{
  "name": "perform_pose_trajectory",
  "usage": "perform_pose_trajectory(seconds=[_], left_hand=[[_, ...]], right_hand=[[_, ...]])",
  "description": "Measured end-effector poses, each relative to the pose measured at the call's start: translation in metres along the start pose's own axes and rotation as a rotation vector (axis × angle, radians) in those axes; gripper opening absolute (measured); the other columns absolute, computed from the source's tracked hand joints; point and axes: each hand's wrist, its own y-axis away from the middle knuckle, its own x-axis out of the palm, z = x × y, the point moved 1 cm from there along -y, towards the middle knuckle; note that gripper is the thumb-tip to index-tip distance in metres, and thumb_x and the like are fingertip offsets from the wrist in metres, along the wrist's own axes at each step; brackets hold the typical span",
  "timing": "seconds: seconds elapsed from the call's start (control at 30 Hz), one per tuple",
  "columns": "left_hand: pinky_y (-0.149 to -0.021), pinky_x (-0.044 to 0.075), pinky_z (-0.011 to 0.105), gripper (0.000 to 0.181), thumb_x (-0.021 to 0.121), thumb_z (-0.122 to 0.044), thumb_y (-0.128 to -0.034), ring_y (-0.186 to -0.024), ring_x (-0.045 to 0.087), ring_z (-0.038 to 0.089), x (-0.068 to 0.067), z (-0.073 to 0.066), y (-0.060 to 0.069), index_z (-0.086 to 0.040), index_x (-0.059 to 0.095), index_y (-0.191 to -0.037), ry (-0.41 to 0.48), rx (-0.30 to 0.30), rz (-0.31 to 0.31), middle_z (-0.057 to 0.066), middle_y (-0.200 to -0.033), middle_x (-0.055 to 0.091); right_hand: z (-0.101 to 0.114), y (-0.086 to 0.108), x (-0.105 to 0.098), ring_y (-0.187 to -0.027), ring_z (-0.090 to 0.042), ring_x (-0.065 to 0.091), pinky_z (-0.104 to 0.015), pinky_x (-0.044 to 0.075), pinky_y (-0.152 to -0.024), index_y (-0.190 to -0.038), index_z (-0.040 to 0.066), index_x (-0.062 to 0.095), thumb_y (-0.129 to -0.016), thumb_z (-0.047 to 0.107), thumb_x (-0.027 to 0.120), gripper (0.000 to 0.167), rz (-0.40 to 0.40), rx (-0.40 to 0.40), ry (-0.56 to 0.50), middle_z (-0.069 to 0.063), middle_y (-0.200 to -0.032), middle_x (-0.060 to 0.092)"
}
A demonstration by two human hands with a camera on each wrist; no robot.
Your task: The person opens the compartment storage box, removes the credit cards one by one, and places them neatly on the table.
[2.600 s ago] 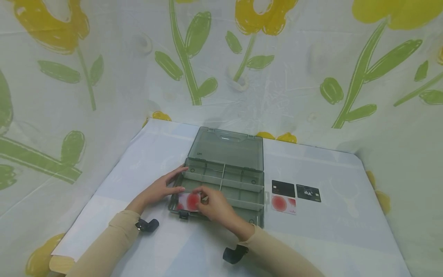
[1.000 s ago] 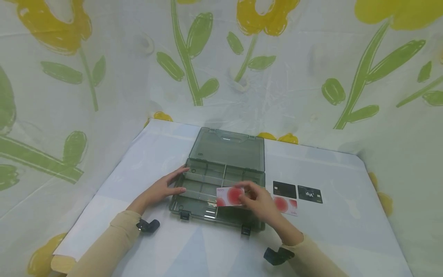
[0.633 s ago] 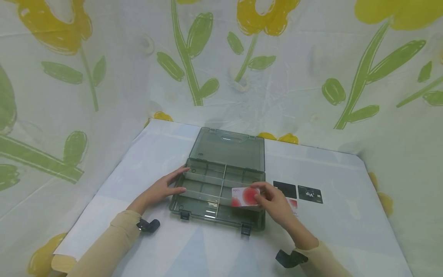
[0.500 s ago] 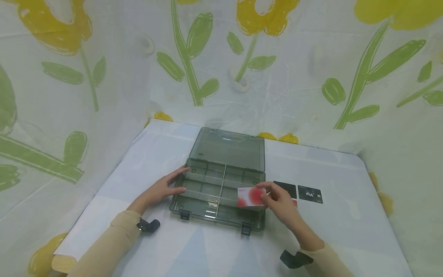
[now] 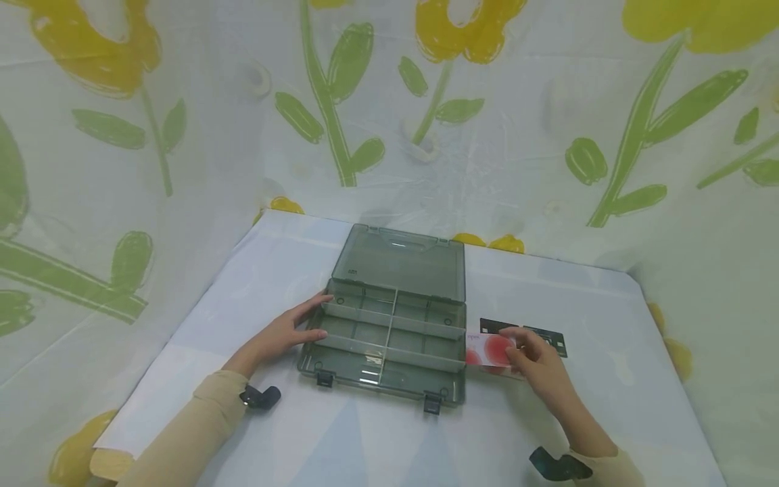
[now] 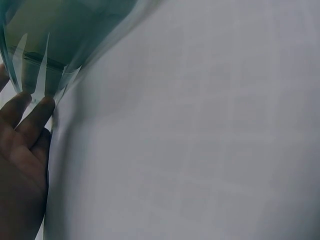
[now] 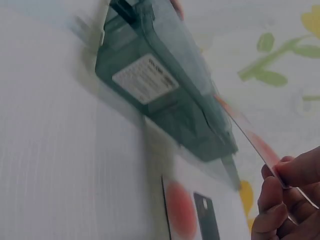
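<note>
My right hand (image 5: 538, 362) pinches a white and pink bank card (image 5: 481, 348) with a red circle by its right end, between thumb and fingers. The held card hovers just right of the box, over a similar card (image 5: 496, 370) on the table; in the right wrist view the held card (image 7: 262, 146) is nearly edge-on. My left hand (image 5: 281, 336) rests on the left side of the grey-green, see-through divided box (image 5: 365, 384), thumb and index finger spread over its rim. In the left wrist view, fingers (image 6: 37, 117) touch the box's outer wall.
The lid (image 5: 402, 260) of the box lies folded back. Dividers part the box into several compartments. Two black cards, one plain (image 5: 496, 325) and one lettered (image 5: 555, 339), lie on the white table beyond my right hand, partly covered. Flower-printed curtains surround the table.
My right hand has lifted the card from the front left compartment and carried it rightward past the box's right side. The left hand stays on the rim.
</note>
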Motion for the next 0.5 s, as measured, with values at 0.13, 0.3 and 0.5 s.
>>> perform_pose_trajectory(seconds=[0.13, 0.3, 0.5], left_hand=[[-0.119, 0.018, 0.067, 0.076, 0.072, -0.041, -0.0941, -0.153, 0.018, 0.040, 0.000, -0.001, 0.000, -0.030, 0.035, -0.159, -0.003, -0.002, 0.008, 0.008, -0.169, 0.019], [-0.119, 0.019, 0.066, 0.075, 0.072, -0.040, -0.0943, -0.153, 0.019, 0.040, 0.000, -0.001, 0.000, -0.030, 0.035, -0.159, 0.000, 0.003, 0.007, 0.008, -0.169, 0.019], [-0.119, 0.018, 0.066, 0.075, 0.072, -0.039, -0.0945, -0.153, 0.018, 0.040, 0.000, -0.001, 0.000, -0.029, 0.036, -0.159, 0.010, 0.008, 0.005, 0.008, -0.169, 0.019]], right_hand=[[-0.010, 0.004, -0.014, -0.082, -0.016, 0.058, -0.027, 0.058, -0.069, -0.135, 0.007, 0.060, -0.102, 0.022, 0.064, 0.036, -0.021, 0.039, 0.003, -0.013, -0.110, 0.059], [-0.020, 0.006, -0.032, -0.079, -0.016, 0.058, -0.025, 0.057, -0.068, -0.138, 0.005, 0.057, -0.104, 0.020, 0.061, 0.037, -0.029, 0.085, 0.007, -0.012, -0.103, 0.056], [-0.045, 0.007, -0.049, -0.083, -0.017, 0.058, -0.023, 0.056, -0.068, -0.139, 0.004, 0.055, -0.105, 0.025, 0.059, 0.040, -0.050, 0.138, 0.089, -0.016, -0.109, 0.058]])
